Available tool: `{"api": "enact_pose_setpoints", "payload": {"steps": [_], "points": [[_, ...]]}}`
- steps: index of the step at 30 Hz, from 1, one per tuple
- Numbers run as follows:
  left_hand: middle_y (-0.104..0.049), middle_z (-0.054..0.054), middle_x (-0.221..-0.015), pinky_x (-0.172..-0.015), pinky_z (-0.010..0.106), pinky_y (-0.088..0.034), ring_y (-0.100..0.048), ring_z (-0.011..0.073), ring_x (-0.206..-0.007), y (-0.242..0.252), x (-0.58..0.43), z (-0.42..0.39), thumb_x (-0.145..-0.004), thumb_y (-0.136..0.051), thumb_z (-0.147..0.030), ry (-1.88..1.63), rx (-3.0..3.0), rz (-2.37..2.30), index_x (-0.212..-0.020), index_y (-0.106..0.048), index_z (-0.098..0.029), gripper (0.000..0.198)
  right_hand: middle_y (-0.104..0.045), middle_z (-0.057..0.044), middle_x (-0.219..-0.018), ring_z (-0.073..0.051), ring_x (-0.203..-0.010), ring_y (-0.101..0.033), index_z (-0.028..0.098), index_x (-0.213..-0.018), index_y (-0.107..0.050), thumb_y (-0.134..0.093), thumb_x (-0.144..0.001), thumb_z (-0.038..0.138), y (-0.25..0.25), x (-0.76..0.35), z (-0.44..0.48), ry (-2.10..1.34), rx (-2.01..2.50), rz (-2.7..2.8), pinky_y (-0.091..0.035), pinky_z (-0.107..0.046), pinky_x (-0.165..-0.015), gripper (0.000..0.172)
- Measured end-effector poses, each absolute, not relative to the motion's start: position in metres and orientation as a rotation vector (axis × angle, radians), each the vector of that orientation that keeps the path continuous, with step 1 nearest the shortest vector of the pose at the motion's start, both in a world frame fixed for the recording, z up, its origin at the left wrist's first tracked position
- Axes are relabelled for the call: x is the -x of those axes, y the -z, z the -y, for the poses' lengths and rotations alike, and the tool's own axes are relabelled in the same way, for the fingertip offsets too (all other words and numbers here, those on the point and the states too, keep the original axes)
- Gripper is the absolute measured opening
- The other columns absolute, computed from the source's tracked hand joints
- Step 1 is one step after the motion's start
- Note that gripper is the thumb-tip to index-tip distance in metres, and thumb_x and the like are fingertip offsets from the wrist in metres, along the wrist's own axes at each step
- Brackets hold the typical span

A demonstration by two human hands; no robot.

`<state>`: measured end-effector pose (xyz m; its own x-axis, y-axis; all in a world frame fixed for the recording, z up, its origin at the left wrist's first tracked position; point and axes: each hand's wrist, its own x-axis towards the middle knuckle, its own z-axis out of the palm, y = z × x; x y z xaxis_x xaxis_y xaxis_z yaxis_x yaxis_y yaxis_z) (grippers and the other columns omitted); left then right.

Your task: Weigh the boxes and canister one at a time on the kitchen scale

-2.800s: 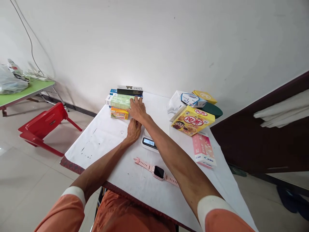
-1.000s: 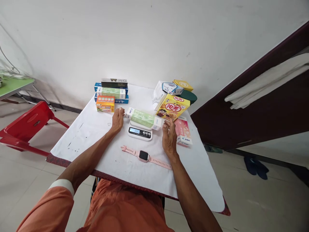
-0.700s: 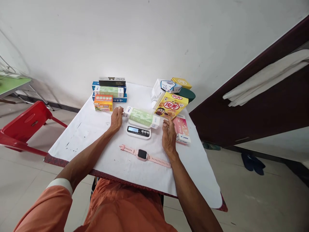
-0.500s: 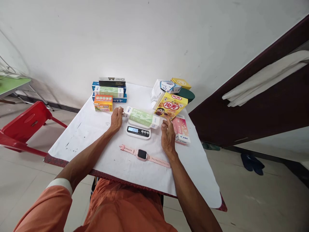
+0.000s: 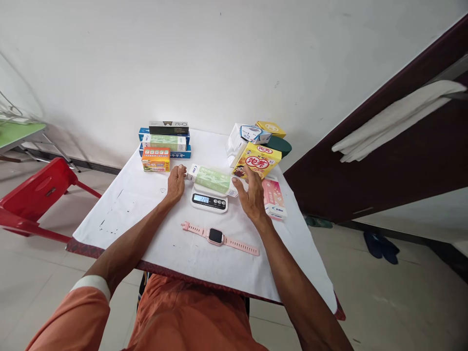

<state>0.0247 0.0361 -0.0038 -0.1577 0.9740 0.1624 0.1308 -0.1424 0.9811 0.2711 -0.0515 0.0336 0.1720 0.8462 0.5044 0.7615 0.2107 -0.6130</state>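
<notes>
A long green-and-white box (image 5: 214,179) lies across a small white kitchen scale (image 5: 209,202) with a lit display. My left hand (image 5: 177,182) rests on the cloth just left of the box's end, loosely curled with nothing in it. At the box's right end is my right hand (image 5: 252,195), thumb and fingers apart and reaching over that end; whether it touches the box I cannot tell. A pink watch (image 5: 215,236) lies in front of the scale with its strap laid out flat.
Behind my left hand are stacked boxes, with an orange box (image 5: 156,160) in front. On the right stand a yellow snack box (image 5: 260,160), a white box (image 5: 234,145), a dark green round object (image 5: 280,145) and a pink box (image 5: 274,197). A red chair (image 5: 40,195) is left.
My right hand has moved left and forward to the right end of the green-and-white box, spreading its thumb from its fingers. My left hand has stayed in place.
</notes>
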Motion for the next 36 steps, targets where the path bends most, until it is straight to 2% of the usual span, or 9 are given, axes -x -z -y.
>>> {"api": "enact_pose_setpoints", "payload": {"steps": [3, 7, 10, 15, 20, 24, 30, 33, 36], "points": [[-0.072, 0.011, -0.106, -0.087, 0.036, -0.056, -0.068, 0.0200, -0.089, 0.004, -0.025, -0.038, -0.108, -0.039, -0.064, -1.402, -1.326, -1.340, -0.095, -0.066, -0.019, 0.054, -0.063, -0.023, -0.149, -0.035, -0.142, -0.056, 0.013, -0.151, -0.057, -0.053, -0.104, 0.064, -0.057, -0.262, 0.032, -0.083, 1.596, 1.832, -0.043, -0.056, -0.122, 0.070], [-0.073, 0.010, -0.101, -0.086, 0.036, -0.057, -0.068, 0.0206, -0.088, 0.004, -0.025, -0.041, -0.104, -0.039, -0.073, -1.400, -1.328, -1.333, -0.095, -0.066, -0.019, 0.061, -0.066, -0.023, -0.147, -0.037, -0.140, -0.058, 0.011, -0.148, -0.060, -0.069, -0.099, 0.054, -0.086, -0.242, 0.014, -0.159, 1.752, 2.179, -0.044, -0.053, -0.119, 0.066], [-0.073, 0.011, -0.100, -0.085, 0.037, -0.057, -0.068, 0.0219, -0.087, 0.006, -0.024, -0.044, -0.101, -0.038, -0.078, -1.408, -1.376, -1.340, -0.095, -0.067, -0.019, 0.066, -0.071, -0.020, -0.140, -0.036, -0.135, -0.061, 0.012, -0.139, -0.066, -0.072, -0.098, 0.046, -0.099, -0.228, 0.010, -0.198, 1.854, 2.314, -0.047, -0.049, -0.115, 0.053], [-0.074, 0.011, -0.102, -0.083, 0.038, -0.056, -0.069, 0.0225, -0.086, 0.010, -0.022, -0.047, -0.099, -0.034, -0.080, -1.413, -1.440, -1.345, -0.097, -0.067, -0.020, 0.068, -0.075, -0.018, -0.129, -0.033, -0.123, -0.065, 0.013, -0.123, -0.071, -0.073, -0.097, 0.038, -0.109, -0.215, 0.017, -0.089, 1.873, 2.290, -0.050, -0.042, -0.103, 0.037], [-0.073, 0.012, -0.105, -0.084, 0.040, -0.056, -0.070, 0.0231, -0.088, 0.013, -0.020, -0.048, -0.098, -0.035, -0.079, -1.391, -1.423, -1.342, -0.100, -0.067, -0.020, 0.068, -0.077, -0.015, -0.115, -0.029, -0.107, -0.069, 0.017, -0.108, -0.072, -0.071, -0.097, 0.039, -0.132, -0.229, 0.052, 0.009, 1.932, 1.962, -0.050, -0.037, -0.090, 0.025], [-0.073, 0.011, -0.103, -0.085, 0.040, -0.057, -0.069, 0.0223, -0.086, 0.012, -0.022, -0.047, -0.100, -0.036, -0.076, -1.401, -1.445, -1.344, -0.098, -0.067, -0.020, 0.064, -0.079, -0.013, -0.107, -0.028, -0.095, -0.073, 0.017, -0.106, -0.073, -0.064, -0.100, 0.051, -0.155, -0.270, 0.094, 0.059, 2.151, 1.565, -0.051, -0.036, -0.083, 0.036], [-0.072, 0.010, -0.102, -0.084, 0.038, -0.056, -0.069, 0.0212, -0.085, 0.010, -0.022, -0.047, -0.102, -0.036, -0.071, -1.394, -1.482, -1.333, -0.097, -0.067, -0.020, 0.061, -0.077, -0.026, -0.117, -0.040, -0.114, -0.073, 0.010, -0.115, -0.077, -0.062, -0.099, 0.056, -0.153, -0.327, 0.107, 0.106, 2.515, 1.105, -0.055, -0.045, -0.094, 0.052], [-0.072, 0.010, -0.101, -0.082, 0.038, -0.056, -0.068, 0.0214, -0.084, 0.010, -0.020, -0.048, -0.102, -0.035, -0.073, -1.394, -1.457, -1.333, -0.097, -0.067, -0.020, 0.062, -0.073, -0.031, -0.127, -0.042, -0.121, -0.071, 0.004, -0.125, -0.075, -0.061, -0.100, 0.054, -0.136, -0.338, 0.088, -0.006, 2.590, 1.059, -0.054, -0.046, -0.098, 0.058], [-0.072, 0.010, -0.101, -0.082, 0.038, -0.055, -0.069, 0.0220, -0.084, 0.010, -0.019, -0.047, -0.101, -0.035, -0.076, -1.398, -1.452, -1.333, -0.097, -0.067, -0.020, 0.064, -0.071, -0.031, -0.130, -0.041, -0.124, -0.070, 0.003, -0.129, -0.074, -0.061, -0.100, 0.053, -0.120, -0.341, 0.070, -0.091, 2.631, 1.058, -0.054, -0.045, -0.100, 0.059]]}}
